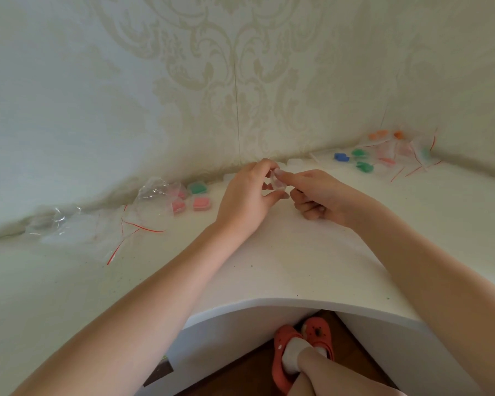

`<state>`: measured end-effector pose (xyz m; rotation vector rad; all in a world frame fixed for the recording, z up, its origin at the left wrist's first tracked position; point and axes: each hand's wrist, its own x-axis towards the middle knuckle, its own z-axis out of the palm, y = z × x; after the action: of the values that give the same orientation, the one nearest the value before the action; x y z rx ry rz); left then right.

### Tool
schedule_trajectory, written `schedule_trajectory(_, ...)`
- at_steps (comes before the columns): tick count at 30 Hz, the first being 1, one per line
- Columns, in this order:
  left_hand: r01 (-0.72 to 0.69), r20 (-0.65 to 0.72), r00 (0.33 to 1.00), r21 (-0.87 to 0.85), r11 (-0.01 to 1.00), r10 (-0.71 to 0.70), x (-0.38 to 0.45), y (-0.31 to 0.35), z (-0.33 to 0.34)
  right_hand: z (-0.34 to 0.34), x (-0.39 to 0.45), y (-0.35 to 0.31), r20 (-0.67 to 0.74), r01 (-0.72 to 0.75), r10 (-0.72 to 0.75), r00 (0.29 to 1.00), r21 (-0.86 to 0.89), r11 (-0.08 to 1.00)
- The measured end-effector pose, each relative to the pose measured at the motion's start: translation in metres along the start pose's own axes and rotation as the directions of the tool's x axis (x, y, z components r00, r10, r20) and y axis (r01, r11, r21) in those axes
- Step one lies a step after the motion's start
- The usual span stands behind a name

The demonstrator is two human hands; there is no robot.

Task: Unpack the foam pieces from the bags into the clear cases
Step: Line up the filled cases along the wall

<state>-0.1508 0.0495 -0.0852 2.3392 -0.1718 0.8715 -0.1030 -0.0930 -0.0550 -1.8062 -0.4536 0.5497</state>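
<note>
Both hands were up over the middle of the white bench, working on one small clear case held between them. The left hand had its thumb and fingers curled round the case, pinching it from the left. The right hand had its pointer finger laid along the top edge of the case, with the other fingers tucked under; couldn't tell if anything was inside the case, too see-through.

Off to the left, by the wall, sat the filled cases, pink and green foam in them, just beside a heap of empty bags with red zip strips. Far right corner had the unopened bags plus loose foam pieces in blue, green and orange. Orange clogs showed on the floor under the bench.
</note>
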Motion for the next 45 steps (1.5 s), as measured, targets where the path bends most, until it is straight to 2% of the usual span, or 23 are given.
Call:
schedule_trajectory(7,0.105,-0.002,0.994,-0.080,0.991,-0.105,0.003,0.001,-0.001,0.003,-0.001,0.001,-0.012,0.049,-0.049,0.999,-0.038,0.998)
schedule_trajectory(10,0.217,0.055,0.976,-0.212,0.953,-0.210,0.002,0.006,0.000,0.006,-0.001,0.003,-0.084,0.083,-0.090,0.992,-0.083,0.993)
schedule_trajectory(11,0.299,0.102,0.954,-0.301,0.905,-0.281,0.002,0.007,0.000,0.006,-0.001,0.003,-0.119,0.102,-0.119,0.986,-0.140,0.985)
schedule_trajectory(13,0.468,0.239,0.883,-0.518,0.715,-0.405,0.003,0.010,0.000,0.007,0.001,0.004,-0.179,0.141,-0.197,0.964,-0.284,0.948)
schedule_trajectory(16,0.588,0.418,0.798,-0.700,0.406,-0.435,0.006,0.016,-0.005,0.008,0.003,0.005,-0.235,0.153,-0.250,0.939,-0.367,0.917)
schedule_trajectory(19,0.619,0.471,0.755,-0.741,0.261,-0.455,0.008,0.020,-0.011,0.008,0.003,0.004,-0.255,0.184,-0.289,0.923,-0.369,0.911)
schedule_trajectory(23,0.623,0.476,0.715,-0.766,0.159,-0.512,0.009,0.015,-0.009,0.010,0.003,0.005,-0.235,0.257,-0.366,0.900,-0.392,0.883)
schedule_trajectory(28,0.622,0.493,0.683,-0.779,0.076,-0.539,0.013,0.007,-0.008,0.011,0.004,0.010,-0.254,0.266,-0.481,0.839,-0.580,0.770)
schedule_trajectory(32,0.631,0.475,0.695,-0.763,0.141,-0.540,0.013,0.003,-0.004,0.012,0.001,0.008,-0.209,0.275,-0.544,0.813,-0.686,0.674)
schedule_trajectory(34,0.619,0.455,0.690,-0.774,0.133,-0.563,0.013,0.003,-0.004,0.013,0.001,0.008,-0.167,0.300,-0.557,0.814,-0.700,0.648)
schedule_trajectory(38,0.604,0.445,0.682,-0.790,0.103,-0.581,0.013,0.003,-0.003,0.013,0.007,0.012,-0.135,0.362,-0.577,0.805,-0.660,0.659)
schedule_trajectory(45,0.592,0.449,0.679,-0.802,0.074,-0.581,0.012,0.001,-0.004,0.013,0.007,0.015,-0.111,0.383,-0.574,0.812,-0.641,0.665)
